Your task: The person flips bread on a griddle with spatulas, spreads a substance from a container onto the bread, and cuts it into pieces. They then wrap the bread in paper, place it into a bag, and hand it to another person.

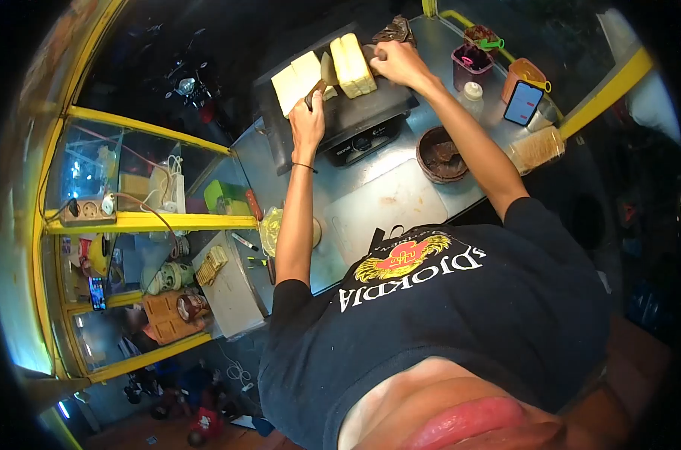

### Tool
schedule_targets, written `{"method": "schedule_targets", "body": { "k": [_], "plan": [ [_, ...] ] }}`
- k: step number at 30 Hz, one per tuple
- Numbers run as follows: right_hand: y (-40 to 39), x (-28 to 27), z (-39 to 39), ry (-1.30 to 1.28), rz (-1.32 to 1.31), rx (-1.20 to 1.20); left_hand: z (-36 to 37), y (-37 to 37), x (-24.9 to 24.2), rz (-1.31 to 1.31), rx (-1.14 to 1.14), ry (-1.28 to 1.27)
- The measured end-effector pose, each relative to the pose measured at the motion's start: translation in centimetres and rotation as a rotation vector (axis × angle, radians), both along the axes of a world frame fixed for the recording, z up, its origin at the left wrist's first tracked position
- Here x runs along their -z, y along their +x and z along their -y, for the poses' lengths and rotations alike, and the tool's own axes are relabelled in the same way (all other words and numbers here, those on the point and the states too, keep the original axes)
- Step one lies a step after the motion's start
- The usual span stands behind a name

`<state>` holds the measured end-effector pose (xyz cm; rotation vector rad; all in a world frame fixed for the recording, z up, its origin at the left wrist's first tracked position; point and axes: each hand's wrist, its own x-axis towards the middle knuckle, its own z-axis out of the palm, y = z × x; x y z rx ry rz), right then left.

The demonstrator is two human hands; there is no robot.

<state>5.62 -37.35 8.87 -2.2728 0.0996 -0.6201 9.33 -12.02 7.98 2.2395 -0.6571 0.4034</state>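
My left hand [307,124] is closed round the dark handle of a spatula [327,70], whose flat metal blade stands between two pale blocks of bread. The left bread block [295,79] and the right bread block [352,66] both sit on a dark griddle plate [389,101]. At the outer side of the right block, my right hand [400,64] is closed, its fingers curled by the bread. A bit of grey shows at those fingertips, too small to make out. Under the plate is a black stove front with a knob [361,142].
A brown tub [441,155] stands near my right forearm, beside a white board [385,206]. Farther right are a white-capped bottle [472,96], a propped phone [523,103] and spread containers [471,64]. Yellow-framed glass shelves [160,222] line the left side.
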Motion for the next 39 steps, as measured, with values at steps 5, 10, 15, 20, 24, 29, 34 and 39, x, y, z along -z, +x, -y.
{"method": "schedule_targets", "body": {
  "k": [5,10,15,20,24,29,34,39],
  "plan": [
    [-3.3,0.9,3.0,0.675,-0.264,0.042,-0.6,0.1,-0.3,-0.101,-0.023,-0.040],
    [-0.5,1.7,1.5,0.852,-0.244,0.016,-0.1,0.3,1.3,-0.024,0.032,-0.004],
    [-1.8,-1.7,0.4,0.290,-0.157,-0.066,-1.3,0.6,1.0,-0.307,-0.022,-0.247],
    [-3.7,-1.0,3.1,0.486,-0.305,0.022,-1.9,-0.6,0.0,-0.168,-0.063,-0.130],
    [-3.9,1.3,2.3,0.571,-0.180,0.017,-0.7,-2.8,-0.8,-0.075,-0.084,0.018],
    [-4.0,-1.2,-2.8,0.088,-0.075,0.003,0.9,-5.1,-1.4,0.039,-0.134,0.047],
    [1.1,0.7,-1.8,-0.152,0.047,-0.003,1.1,-1.8,-1.6,-0.031,-0.201,-0.013],
    [-1.7,-3.3,-3.4,-0.003,0.263,0.063,-7.8,0.0,-3.9,-0.073,-0.253,-0.262]
  ]
}}
